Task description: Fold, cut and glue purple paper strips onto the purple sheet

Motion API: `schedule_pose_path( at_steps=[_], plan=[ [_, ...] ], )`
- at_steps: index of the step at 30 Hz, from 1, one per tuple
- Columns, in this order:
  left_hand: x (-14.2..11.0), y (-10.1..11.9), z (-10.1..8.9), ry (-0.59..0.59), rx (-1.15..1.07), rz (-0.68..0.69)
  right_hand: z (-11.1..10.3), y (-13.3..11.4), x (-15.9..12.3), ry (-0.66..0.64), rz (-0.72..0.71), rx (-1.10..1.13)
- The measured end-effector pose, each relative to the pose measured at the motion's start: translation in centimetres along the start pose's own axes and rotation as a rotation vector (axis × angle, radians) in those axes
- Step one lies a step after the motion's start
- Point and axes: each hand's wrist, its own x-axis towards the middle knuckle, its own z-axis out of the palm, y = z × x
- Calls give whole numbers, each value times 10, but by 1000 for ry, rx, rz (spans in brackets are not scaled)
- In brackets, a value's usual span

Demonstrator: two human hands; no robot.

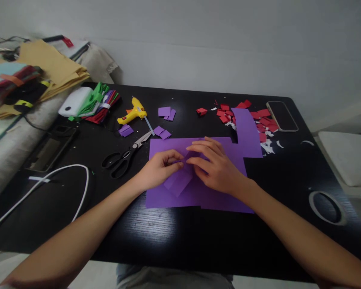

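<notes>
My left hand pinches a small piece of purple paper between thumb and fingers. From the other side, my right hand curves its fingers onto the same piece, its fingertips close to my left thumb. The piece looks folded, and its upper part is partly hidden by both hands. Beneath it, larger purple paper sheets lie flat on the black table. Black-handled scissors lie partly open to the left of the sheets, blades pointing toward a yellow glue gun.
Small purple pieces lie near the glue gun. A purple strip overlaps red paper scraps beside a phone. Tape lies at right. A white cable, paper bundles and yellow-brown envelopes occupy the left.
</notes>
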Motion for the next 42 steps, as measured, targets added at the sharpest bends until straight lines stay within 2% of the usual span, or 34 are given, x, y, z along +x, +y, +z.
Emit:
schedule_pose_path(
  at_steps=[8,15,22,30,38,42],
  plan=[
    [-2,-1,2,21,60,-20,2,1,-1,-71,-9,59],
    [-2,-1,3,-36,-15,17,3,1,-2,-136,-1,85],
    [-4,-2,4,-66,-53,-46,-1,-2,-1,-162,30,60],
    [-2,-3,8,-86,-82,-37,-5,-9,0,-207,-22,-53],
    [-6,-6,6,38,36,52,-8,-10,1,-171,-23,-211],
    [-8,-4,7,57,150,109,-6,-11,1,-133,12,-191]
  ],
)
